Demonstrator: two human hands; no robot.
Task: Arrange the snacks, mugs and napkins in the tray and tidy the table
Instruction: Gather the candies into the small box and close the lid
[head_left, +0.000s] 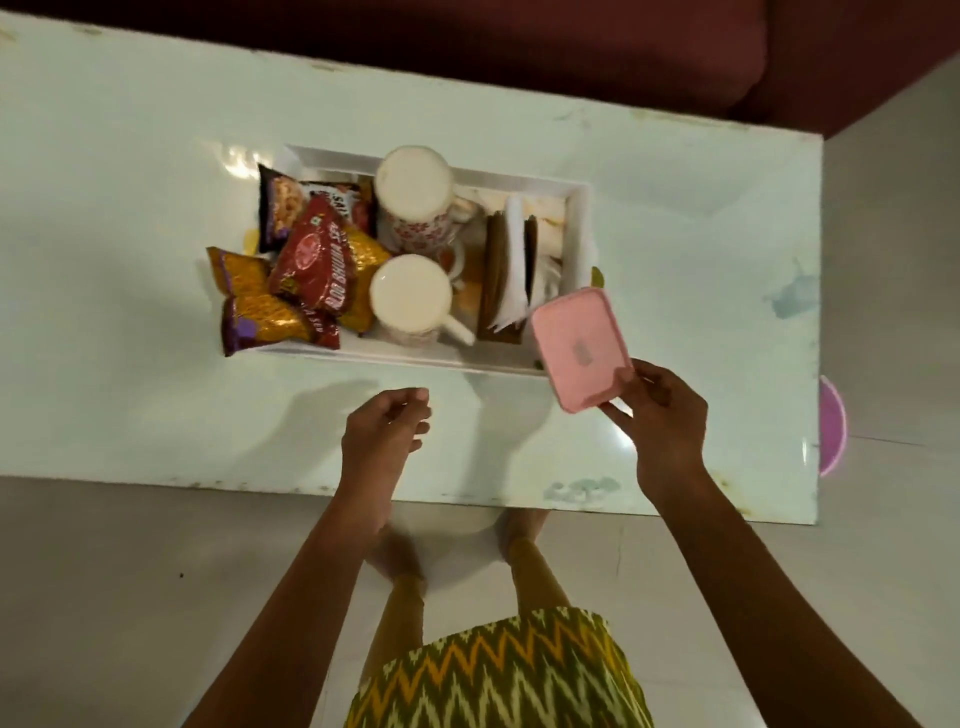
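the right hand (662, 426) pinches the near corner of a pink lid (579, 347) between thumb and fingertips, holding it tilted just over the near right corner of the white tray (582, 228). the left hand (387, 431) hovers empty over the table (130, 260), fingers loosely curled and apart, near the tray's front rim. inside the tray, snack packets (306, 260) pile at the left and spill over that edge, two mugs (413, 192) stand upside down in the middle, and napkins (517, 260) stand in a brown holder at the right.
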